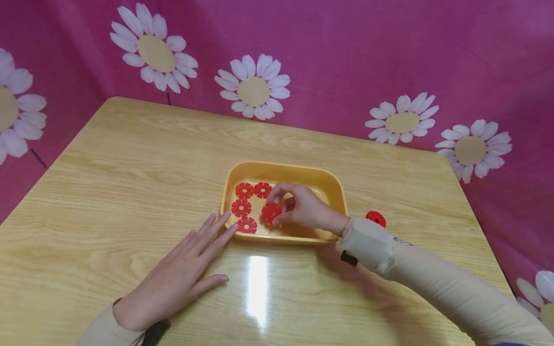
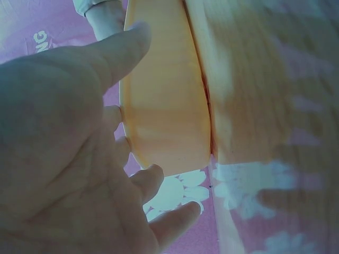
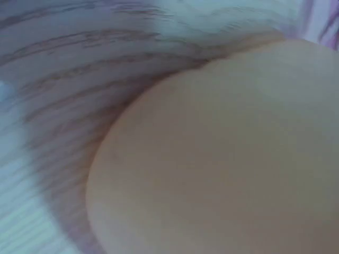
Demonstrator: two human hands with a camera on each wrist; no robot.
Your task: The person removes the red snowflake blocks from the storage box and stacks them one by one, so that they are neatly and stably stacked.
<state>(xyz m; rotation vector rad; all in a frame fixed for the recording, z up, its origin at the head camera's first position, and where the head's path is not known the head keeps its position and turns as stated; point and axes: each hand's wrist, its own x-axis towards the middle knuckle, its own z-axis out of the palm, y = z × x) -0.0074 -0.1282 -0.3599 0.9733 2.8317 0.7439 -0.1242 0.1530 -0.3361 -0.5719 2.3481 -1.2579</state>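
My right hand (image 1: 303, 209) reaches into a shallow yellow plastic bin (image 1: 281, 240) and pinches a red notched interlocking disc (image 1: 271, 214) between thumb and fingers, tilted above the bin's floor. Along the left part of the bin lie several like discs, such as a flat red disc (image 1: 241, 208) and another red disc (image 1: 247, 225) near the front corner. My left hand (image 1: 182, 269) is spread with straight fingers, its fingertips at the bin's front left rim. In the left wrist view the left palm (image 2: 69, 159) faces the bin's outer wall (image 2: 164, 95). The right wrist view holds mostly the bin's blurred wall (image 3: 222, 159).
One more red disc (image 1: 376, 219) lies on the wooden table (image 1: 143, 182), right of the bin and beside the right sleeve (image 1: 372, 245). Behind the table hangs a magenta cloth (image 1: 329, 57) with white daisies.
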